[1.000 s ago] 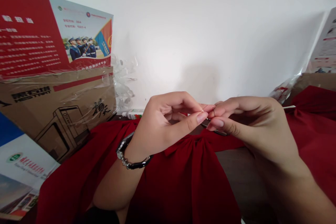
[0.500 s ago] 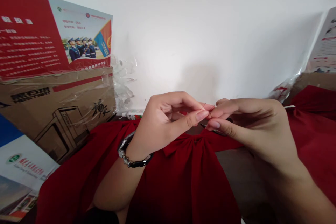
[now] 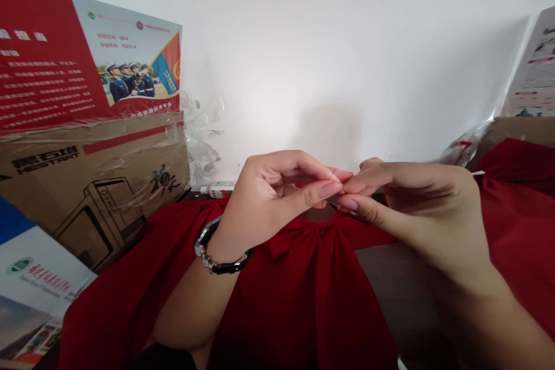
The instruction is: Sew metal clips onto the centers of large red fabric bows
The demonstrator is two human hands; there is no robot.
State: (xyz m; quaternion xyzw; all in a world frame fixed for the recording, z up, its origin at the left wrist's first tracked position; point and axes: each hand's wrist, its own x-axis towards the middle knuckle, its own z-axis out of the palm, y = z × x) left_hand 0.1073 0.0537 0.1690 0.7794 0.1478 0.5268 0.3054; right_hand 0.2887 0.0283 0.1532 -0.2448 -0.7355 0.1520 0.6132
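Observation:
My left hand (image 3: 277,199), with a black and silver watch (image 3: 217,257) on its wrist, is closed in a pinch on a thin reddish thread (image 3: 332,174). A short end of this thread sticks up past the index finger. My right hand (image 3: 427,202) pinches the same thread, its thumb and fingertips meeting those of the left. Whether a needle is between the fingertips is hidden. Below both hands lies a red cloth bow (image 3: 323,231), its tails (image 3: 347,300) hanging toward me. Something small and dark with a pointed end shows under the right thumb; its kind is unclear.
A cardboard box (image 3: 99,185) with a red printed board (image 3: 39,75) stands at left against the white wall (image 3: 277,40). A white tube (image 3: 219,189) lies behind my left hand. More red cloth (image 3: 515,214) and another box (image 3: 520,130) are at right.
The fingertips of both hands have shifted slightly left and stay pressed together on the thread. The view has turned a little; the cloth lies as before.

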